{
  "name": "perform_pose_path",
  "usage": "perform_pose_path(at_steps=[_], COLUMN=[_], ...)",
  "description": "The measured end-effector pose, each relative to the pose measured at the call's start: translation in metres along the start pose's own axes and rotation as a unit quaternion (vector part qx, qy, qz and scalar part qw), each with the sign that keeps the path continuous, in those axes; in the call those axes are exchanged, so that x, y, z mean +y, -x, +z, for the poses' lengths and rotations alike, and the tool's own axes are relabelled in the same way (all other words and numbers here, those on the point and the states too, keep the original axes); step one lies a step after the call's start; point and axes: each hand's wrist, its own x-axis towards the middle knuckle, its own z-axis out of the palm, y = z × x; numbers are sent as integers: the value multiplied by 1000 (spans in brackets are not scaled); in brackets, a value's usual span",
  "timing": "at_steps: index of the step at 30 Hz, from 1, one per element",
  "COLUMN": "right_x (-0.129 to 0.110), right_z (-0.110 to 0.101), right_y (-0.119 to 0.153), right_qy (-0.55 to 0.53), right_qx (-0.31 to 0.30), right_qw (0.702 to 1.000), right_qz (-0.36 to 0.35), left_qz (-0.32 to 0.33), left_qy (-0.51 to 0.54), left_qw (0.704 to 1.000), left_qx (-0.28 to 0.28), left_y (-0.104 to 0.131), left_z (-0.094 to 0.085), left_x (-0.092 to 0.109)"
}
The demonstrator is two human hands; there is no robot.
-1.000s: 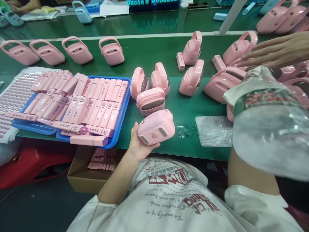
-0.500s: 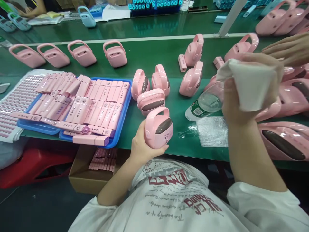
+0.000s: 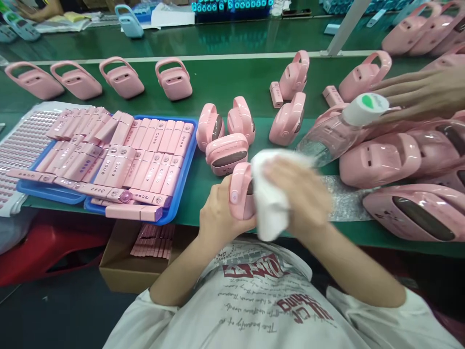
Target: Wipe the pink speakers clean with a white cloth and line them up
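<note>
My left hand (image 3: 218, 213) is closed around a small pink speaker with a carrying handle (image 3: 240, 196), held at the table's front edge. A white cloth (image 3: 269, 194) is gripped in my right hand (image 3: 303, 194), which is blurred by motion. The cloth lies against the speaker's front and hides most of its dark window. Just beyond, a pink speaker (image 3: 227, 152) and two more stand close together. To the right of the cloth, a clear bottle with a white cap (image 3: 334, 131) stands behind a sheet of bubble wrap (image 3: 345, 198).
At left, blue trays (image 3: 185, 179) hold many pink microphones (image 3: 148, 160). Several pink speakers (image 3: 121, 80) line the back. More speakers (image 3: 417, 213) crowd the right, where another person's hand (image 3: 417, 94) reaches in. A cardboard box (image 3: 123, 271) sits below the table.
My right hand has come down and left with the white cloth, onto the speaker's front. The bottle now shows its cap. The other person's hand has moved lower and left.
</note>
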Motion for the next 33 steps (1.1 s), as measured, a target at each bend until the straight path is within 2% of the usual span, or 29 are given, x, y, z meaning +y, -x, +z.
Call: perform_pose_path(at_steps=[3, 6, 7, 11, 12, 14, 16, 21, 25, 26, 30, 31, 33], right_x=[-17, -18, -16, -9, -9, -12, -13, -12, -11, -10, -10, -12, -16], right_z=[39, 54, 55, 56, 57, 57, 57, 56, 56, 56, 54, 54, 54], right_y=[27, 43, 45, 44, 44, 43, 41, 40, 44, 44, 42, 43, 46], right_qy=[-55, -105, -118, -138, -137, -135, -143, -189, -186, -191, -194, -184, -147], right_qx=[-13, -55, -56, -49, -65, -104, -117, -76, -109, -106, -81, -78, -83], right_qw=[997, 991, 990, 987, 986, 985, 982, 975, 976, 976, 972, 975, 985], right_qz=[-54, -61, -50, 69, 65, 9, -27, 84, 16, 17, 105, 99, 29], left_qz=[12, 16, 16, -1, -5, -11, -11, -44, -81, -84, -67, -60, -43], left_qy=[14, 35, 38, 34, 37, 47, 57, 69, 91, 92, 76, 70, 55], left_qw=[1000, 999, 999, 999, 999, 999, 998, 996, 992, 992, 995, 996, 997], left_qx=[20, 9, 7, 13, 7, -5, -14, -20, -37, -34, -16, -16, -13], left_y=[2, 5, 6, 8, 8, 8, 7, 5, 5, 5, 6, 6, 7], left_z=[0, -1, -1, -1, -2, -3, -4, -8, -10, -10, -7, -6, -4], left_x=[-6, -11, -12, -15, -16, -18, -19, -15, -14, -13, -13, -14, -17])
